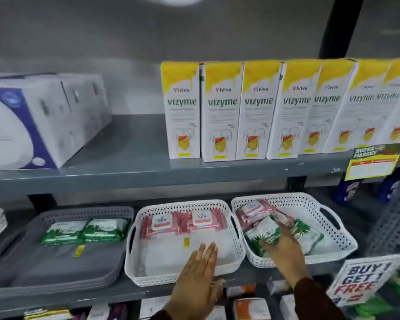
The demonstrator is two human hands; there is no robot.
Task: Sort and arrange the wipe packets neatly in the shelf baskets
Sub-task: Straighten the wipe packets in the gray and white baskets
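Three baskets stand on the lower shelf. The grey basket [56, 269] at the left holds two green wipe packets [86, 230] side by side at its back. The middle white basket [183, 273] has two pink wipe packets [183, 224] along its back wall. The right white basket [328, 227] contains a mixed heap of pink wipe packets [252, 212] and green ones [310, 236]. My left hand [198, 278] lies flat, fingers together, over the front rim of the middle basket. My right hand [284, 245] reaches into the right basket and grips a green wipe packet [267, 232].
The upper shelf [148, 174] carries a row of yellow-and-white Vizyme boxes [259, 109] and a white-and-blue box [37, 125] at the left. A yellow price tag [371, 161] hangs from that shelf's edge. A "Buy 1 Get 1 Free" sign [365, 278] sticks out at lower right.
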